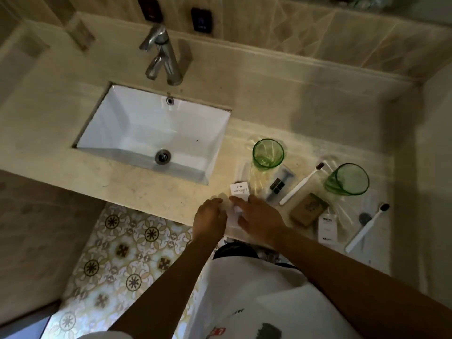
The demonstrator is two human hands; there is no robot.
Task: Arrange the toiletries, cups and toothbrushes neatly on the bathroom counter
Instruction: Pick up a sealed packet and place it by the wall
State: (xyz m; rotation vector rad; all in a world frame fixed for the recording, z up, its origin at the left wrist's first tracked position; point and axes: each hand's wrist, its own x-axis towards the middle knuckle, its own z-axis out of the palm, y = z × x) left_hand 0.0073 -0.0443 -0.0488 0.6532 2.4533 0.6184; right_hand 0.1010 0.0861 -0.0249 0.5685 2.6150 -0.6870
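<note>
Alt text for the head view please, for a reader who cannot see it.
Both hands, left and right, rest on a white packet at the counter's front edge, right of a white sink. Further right lie two green cups, two white toothbrushes, a razor and a brown soap box.

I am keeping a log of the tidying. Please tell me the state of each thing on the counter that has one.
Left cup: upright, empty.
Right cup: tipped on its side.
Two toothbrushes: lying flat, not in cups.
Brown box: closed.
Tap: no water running.
Sink: drain open, dry.
Both hands: on a white packet.
</note>
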